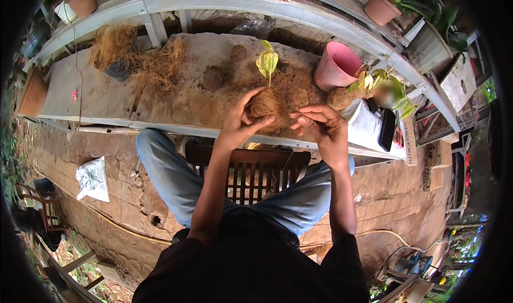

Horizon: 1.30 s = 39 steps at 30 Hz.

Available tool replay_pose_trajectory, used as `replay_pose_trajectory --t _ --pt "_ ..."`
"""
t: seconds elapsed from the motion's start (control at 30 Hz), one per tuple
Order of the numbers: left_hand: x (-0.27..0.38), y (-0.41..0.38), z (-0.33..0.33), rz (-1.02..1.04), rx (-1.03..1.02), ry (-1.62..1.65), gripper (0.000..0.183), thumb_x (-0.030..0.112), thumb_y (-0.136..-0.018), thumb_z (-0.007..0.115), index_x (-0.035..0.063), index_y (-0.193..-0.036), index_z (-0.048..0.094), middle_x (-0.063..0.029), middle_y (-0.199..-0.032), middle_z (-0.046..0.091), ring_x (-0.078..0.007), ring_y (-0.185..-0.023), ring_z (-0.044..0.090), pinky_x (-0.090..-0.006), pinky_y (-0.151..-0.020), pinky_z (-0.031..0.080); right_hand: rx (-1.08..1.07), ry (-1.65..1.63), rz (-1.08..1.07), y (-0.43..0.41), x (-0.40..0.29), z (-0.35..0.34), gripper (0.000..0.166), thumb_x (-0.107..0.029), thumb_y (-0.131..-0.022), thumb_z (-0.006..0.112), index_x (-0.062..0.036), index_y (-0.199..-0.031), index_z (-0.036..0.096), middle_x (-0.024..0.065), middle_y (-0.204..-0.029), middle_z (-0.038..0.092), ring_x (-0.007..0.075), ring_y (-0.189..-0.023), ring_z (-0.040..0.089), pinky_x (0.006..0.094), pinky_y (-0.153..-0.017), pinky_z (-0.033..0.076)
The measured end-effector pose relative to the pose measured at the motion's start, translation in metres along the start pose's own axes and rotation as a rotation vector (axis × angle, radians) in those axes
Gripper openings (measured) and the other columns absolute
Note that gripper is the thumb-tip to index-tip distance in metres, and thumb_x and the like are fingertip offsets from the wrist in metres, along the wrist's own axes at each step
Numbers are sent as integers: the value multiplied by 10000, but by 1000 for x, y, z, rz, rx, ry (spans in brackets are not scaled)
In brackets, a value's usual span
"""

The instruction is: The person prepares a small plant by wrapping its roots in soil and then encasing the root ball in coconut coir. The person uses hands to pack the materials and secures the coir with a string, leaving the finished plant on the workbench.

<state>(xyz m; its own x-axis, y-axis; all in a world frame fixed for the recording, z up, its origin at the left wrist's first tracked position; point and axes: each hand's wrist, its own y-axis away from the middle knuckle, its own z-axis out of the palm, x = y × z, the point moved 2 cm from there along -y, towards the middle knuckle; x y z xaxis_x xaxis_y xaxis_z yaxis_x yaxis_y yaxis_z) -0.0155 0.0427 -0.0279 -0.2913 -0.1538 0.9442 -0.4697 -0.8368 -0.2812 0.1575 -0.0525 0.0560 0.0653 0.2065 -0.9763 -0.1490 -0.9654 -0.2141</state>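
Note:
A ball of brown coir fibre [267,103] sits low over the near part of the worktable, and a small plant with variegated yellow-green leaves [267,61] rises upright from its top. My left hand [243,120] is wrapped around the ball's left side, thumb in front and fingers behind. To the right, my right hand [318,128] hovers apart from the ball with its fingertips bent close together; whether a thin strand lies between them is too small to tell. Crumbs of soil and loose fibre surround the ball on the tabletop [176,106].
Loose coir [160,64] and a fibre-filled black pot [118,69] lie at left. At right are a pink pot [338,66], a fibre-wrapped bundle [342,97], cut leafy vines [376,82], a phone [387,129] and red-handled scissors [398,136]. A metal rail [240,0] borders the back.

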Motion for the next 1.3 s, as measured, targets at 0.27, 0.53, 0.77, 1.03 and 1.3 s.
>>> replay_pose_trajectory --t 0.27,0.53,0.77,1.03,1.3 --pt "13 2 12 -2 -81 -63 640 152 -824 765 81 -1381 459 -125 -1301 530 -220 -1145 572 -341 -865 570 10 152 -45 -15 11 -8 136 13 -883 657 42 -1015 677 128 -958 711 104 -733 643 219 -587 488" --pt "4 2 14 26 -109 -155 640 71 -812 757 42 -1375 454 -123 -1280 538 -196 -1124 584 -300 -821 581 -20 49 13 -23 2 5 112 -21 -885 672 21 -988 664 107 -946 722 60 -595 563 197 -505 418" --pt "10 2 17 90 -137 -261 631 90 -812 761 75 -1371 469 -98 -1308 529 -207 -1167 556 -340 -876 574 9 53 -27 -32 7 5 90 -21 -887 667 20 -965 649 101 -936 726 56 -540 534 190 -475 387" --pt "-2 1 16 39 -111 -276 635 155 -801 779 69 -1358 486 -117 -1279 544 -222 -1163 556 -347 -905 528 -73 13 -74 -29 -14 8 108 -11 -870 681 13 -971 653 103 -919 714 55 -528 539 186 -451 375" --pt "-1 3 20 154 -128 -309 616 126 -809 770 41 -1351 489 -115 -1274 554 -187 -1142 562 -307 -929 489 -36 312 -66 -38 7 9 109 24 -854 669 -3 -960 663 70 -868 719 67 -766 636 214 -561 476"
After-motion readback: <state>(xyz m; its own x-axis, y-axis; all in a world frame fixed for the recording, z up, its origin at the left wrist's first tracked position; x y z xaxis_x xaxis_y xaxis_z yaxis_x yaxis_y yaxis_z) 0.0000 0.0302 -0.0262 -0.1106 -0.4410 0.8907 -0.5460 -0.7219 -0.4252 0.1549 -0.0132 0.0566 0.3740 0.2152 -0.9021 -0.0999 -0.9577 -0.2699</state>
